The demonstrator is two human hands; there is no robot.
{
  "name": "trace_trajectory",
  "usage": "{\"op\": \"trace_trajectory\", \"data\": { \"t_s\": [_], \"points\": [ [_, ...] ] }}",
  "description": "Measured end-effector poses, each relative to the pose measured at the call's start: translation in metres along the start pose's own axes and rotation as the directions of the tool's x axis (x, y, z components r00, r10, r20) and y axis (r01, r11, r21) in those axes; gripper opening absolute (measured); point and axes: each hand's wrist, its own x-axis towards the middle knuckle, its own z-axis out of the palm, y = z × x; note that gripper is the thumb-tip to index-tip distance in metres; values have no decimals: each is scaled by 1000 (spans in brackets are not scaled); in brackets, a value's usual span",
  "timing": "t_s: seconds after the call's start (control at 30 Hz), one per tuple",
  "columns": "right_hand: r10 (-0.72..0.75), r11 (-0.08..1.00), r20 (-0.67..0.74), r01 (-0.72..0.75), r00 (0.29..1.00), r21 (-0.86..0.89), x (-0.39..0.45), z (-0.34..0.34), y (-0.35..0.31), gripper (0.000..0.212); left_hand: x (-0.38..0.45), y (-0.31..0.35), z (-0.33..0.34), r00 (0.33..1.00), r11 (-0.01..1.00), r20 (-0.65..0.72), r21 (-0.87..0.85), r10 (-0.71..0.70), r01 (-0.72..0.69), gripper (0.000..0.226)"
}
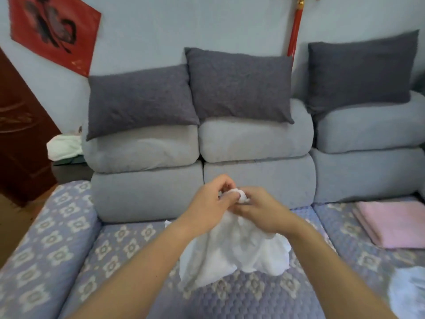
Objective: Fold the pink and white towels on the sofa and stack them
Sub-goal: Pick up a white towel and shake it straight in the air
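I see left hand (208,204) and right hand (259,209) pinching bunched top of white towel (232,252); corner hidden between fingers. Pink towel (391,224) folded, right edge cut off.

A home living room — grey sofa (257,180), cushions (239,86), red wall hanging (54,31).

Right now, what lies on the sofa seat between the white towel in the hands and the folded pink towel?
In the head view, only bare patterned seat cover lies between the white towel and the pink towel.
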Motion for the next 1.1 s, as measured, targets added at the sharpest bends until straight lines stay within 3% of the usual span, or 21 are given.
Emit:
{"op": "trace_trajectory", "data": {
  "t_s": [0.07, 0.13, 0.23, 0.33, 0.43, 0.53, 0.6, 0.67, 0.77, 0.83, 0.9, 1.0, 1.1],
  "points": [
    [26, 999, -31, -25, 999, 26, -8, -1, 8, 15, -14, -13, 6, 996, 996, -57, -59, -64, 60, 17],
    [68, 996, -71, -64, 995, 61, -17, -7, 10, 17, -34, -25, 14, 989, 985, -14, -95, -146, 144, 23],
    [164, 981, -257, -130, 952, 146, -19, -15, 13, 26, -68, -42, 27, 970, 960, 29, -139, -240, 241, 27],
    [197, 968, -390, -117, 899, 220, -18, -23, 15, 37, -88, -49, 31, 971, 944, -1, -234, -238, 231, 22],
    [131, 978, -373, -59, 919, 198, -17, -24, 10, 35, -89, -46, 26, 975, 920, -8, -333, -223, 208, 14],
    [94, 972, -318, -17, 943, 236, -18, -26, 2, 33, -81, -46, 20, 984, 976, -70, -158, -164, 151, 26],
    [82, 960, -248, -9, 965, 280, -20, -27, -3, 30, -75, -48, 14, 994, 990, -105, 132, -25, 39, 27],
    [80, 943, -157, -24, 984, 332, -23, -26, -12, 29, -71, -54, 9, 981, 886, -90, 448, 173, -115, 19],
    [67, 952, -80, -40, 995, 305, -24, -21, -25, 30, -65, -65, 7, 968, 838, -113, 530, 222, -130, 13],
    [46, 961, -88, -20, 995, 274, -22, -19, -30, 32, -63, -68, 12, 960, 868, -119, 467, 252, -169, 29],
    [36, 963, -106, -6, 994, 268, -21, -18, -33, 31, -62, -69, 19, 985, 965, -135, 252, 112, -75, 47],
    [48, 959, -143, -6, 989, 283, -19, -18, -34, 34, -66, -65, 27, 998, 997, 33, 61, -57, 55, 40],
    [74, 962, -186, -21, 980, 272, -17, -21, -35, 35, -78, -58, 27, 955, 977, 269, -139, -122, 164, 40]
  ]
}}
